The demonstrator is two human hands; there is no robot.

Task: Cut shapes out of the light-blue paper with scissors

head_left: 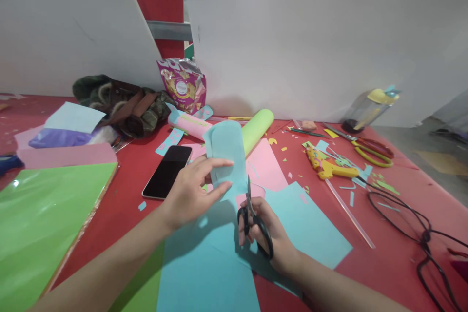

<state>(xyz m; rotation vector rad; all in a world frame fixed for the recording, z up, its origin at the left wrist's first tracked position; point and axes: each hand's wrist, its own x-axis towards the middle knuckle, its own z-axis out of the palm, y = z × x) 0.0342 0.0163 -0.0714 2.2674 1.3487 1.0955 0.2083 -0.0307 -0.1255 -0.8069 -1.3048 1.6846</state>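
Observation:
My left hand (197,185) pinches a folded light-blue paper piece (228,144) with a rounded top, thumb and fingers at its lower left part. In my right hand (272,234) is a pair of black-handled scissors (252,212), its blades pointing up at the paper's lower right edge. Whether the blades touch the paper I cannot tell. A thin curled paper strip lies just right of the blades. Beneath both hands lie light-blue paper sheets (208,268). Behind the held piece are a green paper roll (259,129) and a pink paper roll (190,126).
A phone (166,173) lies left of my left hand. To the right are a yellow glue gun (331,165), its black cable (398,204), a glue stick (349,214) and larger scissors (365,146). A bottle (369,109), a snack bag (185,85) and a camouflage pouch (127,105) stand behind.

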